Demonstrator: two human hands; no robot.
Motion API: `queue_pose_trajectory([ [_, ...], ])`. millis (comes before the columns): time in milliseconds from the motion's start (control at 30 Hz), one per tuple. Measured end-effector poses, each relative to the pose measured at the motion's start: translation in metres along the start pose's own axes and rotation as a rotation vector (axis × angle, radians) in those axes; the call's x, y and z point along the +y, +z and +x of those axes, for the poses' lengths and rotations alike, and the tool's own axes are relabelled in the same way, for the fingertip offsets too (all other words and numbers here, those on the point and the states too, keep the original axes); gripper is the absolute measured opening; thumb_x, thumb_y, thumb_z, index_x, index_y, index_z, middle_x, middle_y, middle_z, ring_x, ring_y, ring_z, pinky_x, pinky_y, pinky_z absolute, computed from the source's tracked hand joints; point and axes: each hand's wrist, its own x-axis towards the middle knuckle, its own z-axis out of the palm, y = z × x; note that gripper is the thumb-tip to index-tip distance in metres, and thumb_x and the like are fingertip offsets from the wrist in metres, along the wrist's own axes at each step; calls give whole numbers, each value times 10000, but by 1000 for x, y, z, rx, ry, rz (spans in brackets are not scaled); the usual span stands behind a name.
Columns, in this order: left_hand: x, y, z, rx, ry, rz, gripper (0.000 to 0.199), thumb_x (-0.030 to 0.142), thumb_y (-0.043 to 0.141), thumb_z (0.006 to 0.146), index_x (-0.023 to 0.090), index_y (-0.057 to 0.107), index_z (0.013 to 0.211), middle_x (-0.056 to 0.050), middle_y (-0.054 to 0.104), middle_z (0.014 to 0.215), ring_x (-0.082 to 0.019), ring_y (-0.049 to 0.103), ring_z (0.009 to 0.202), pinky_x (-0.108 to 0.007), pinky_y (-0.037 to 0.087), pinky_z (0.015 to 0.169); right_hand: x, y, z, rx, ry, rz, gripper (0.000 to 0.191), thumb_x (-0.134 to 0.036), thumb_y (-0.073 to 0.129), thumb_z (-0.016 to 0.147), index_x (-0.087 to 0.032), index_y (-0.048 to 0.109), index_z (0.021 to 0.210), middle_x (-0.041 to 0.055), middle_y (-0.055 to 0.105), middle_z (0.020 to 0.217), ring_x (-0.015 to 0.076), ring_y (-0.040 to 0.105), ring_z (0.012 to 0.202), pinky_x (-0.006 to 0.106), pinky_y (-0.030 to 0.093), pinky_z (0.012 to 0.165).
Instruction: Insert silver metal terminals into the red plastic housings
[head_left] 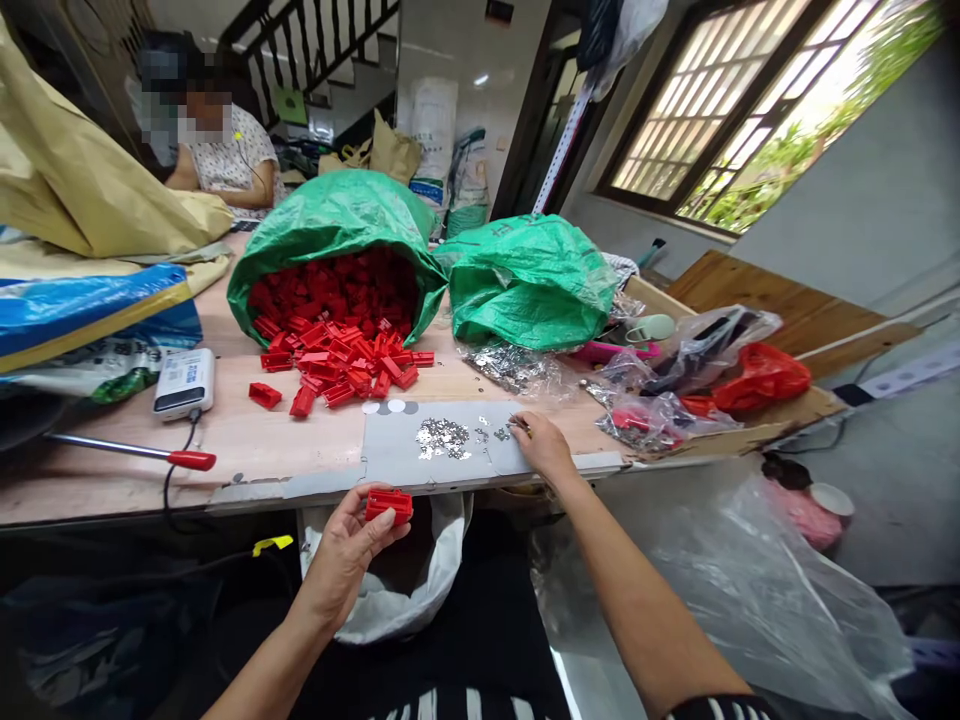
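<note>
My left hand (352,540) grips a red plastic housing (389,506) between thumb and fingers, just in front of the table edge and above an open white sack (442,590). My right hand (544,445) rests at the right end of a grey mat (390,450), fingers pinched together over a few small metal pieces (501,434). Whatever those fingertips hold is too small to make out. A heap of shiny metal pieces (442,438) lies on the mat between the hands. Behind it, many red housings (337,360) spill from a green sack (345,210).
A second green bag (532,280) stands at the back. To the right, a cardboard tray (817,405) holds plastic bags. A white power bank (184,383) with a cable and a red-handled lever (191,460) are on the left. Another person (232,150) sits across the table.
</note>
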Motion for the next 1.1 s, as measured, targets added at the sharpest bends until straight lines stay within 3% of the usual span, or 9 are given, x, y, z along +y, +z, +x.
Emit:
queue_pose_trajectory([
  [167, -2, -5, -2, 26, 38, 25, 348, 263, 762, 676, 188, 602, 976, -42, 694, 932, -181, 655, 888, -358, 530, 858, -2, -1, 6, -14, -24, -9, 92, -230, 540, 818, -209, 625, 846, 56, 658, 948, 195, 582, 844, 279, 408, 710],
  [300, -6, -11, 5, 53, 143, 119, 357, 252, 764, 669, 196, 612, 988, -27, 694, 952, -164, 651, 885, -302, 519, 846, -6, -8, 5, 25, 2, 5, 118, -246, 500, 826, -191, 591, 878, 68, 646, 914, 192, 576, 784, 288, 402, 683],
  [400, -7, -10, 8, 60, 231, 205, 370, 253, 756, 675, 189, 617, 1011, -37, 703, 962, -173, 656, 899, -304, 501, 877, -18, -10, -2, 9, -10, 152, 137, -298, 496, 830, -192, 573, 870, 36, 632, 813, 174, 566, 722, 280, 406, 671],
  [567, -4, -6, 8, 82, 335, 354, 359, 276, 745, 680, 198, 636, 1013, -45, 703, 992, -194, 658, 916, -321, 502, 884, -55, -8, -23, -209, -145, 580, 198, -368, 540, 817, -187, 587, 879, 20, 613, 812, 157, 547, 752, 272, 420, 696],
  [733, -3, -8, 6, 101, 472, 605, 299, 284, 700, 739, 210, 641, 1023, -59, 695, 1018, -210, 649, 947, -336, 485, 894, -101, -9, -49, -413, -206, 807, 197, -380, 609, 802, -188, 569, 813, -7, 565, 740, 125, 495, 674, 242, 408, 632],
  [900, 0, -8, 4, 132, 648, 815, 273, 265, 677, 762, 224, 644, 1030, -56, 693, 999, -205, 639, 927, -334, 484, 857, -136, -7, -69, -410, -288, 727, 177, -368, 642, 798, -197, 596, 790, -5, 598, 715, 123, 484, 622, 241, 384, 581],
  [1100, 2, -4, 3, 113, 763, 877, 268, 242, 657, 777, 227, 635, 1044, -64, 689, 1016, -212, 634, 965, -345, 486, 869, -148, -6, -76, -385, -461, 546, 133, -275, 518, 886, -211, 635, 885, 41, 650, 792, 165, 571, 716, 283, 439, 670],
])
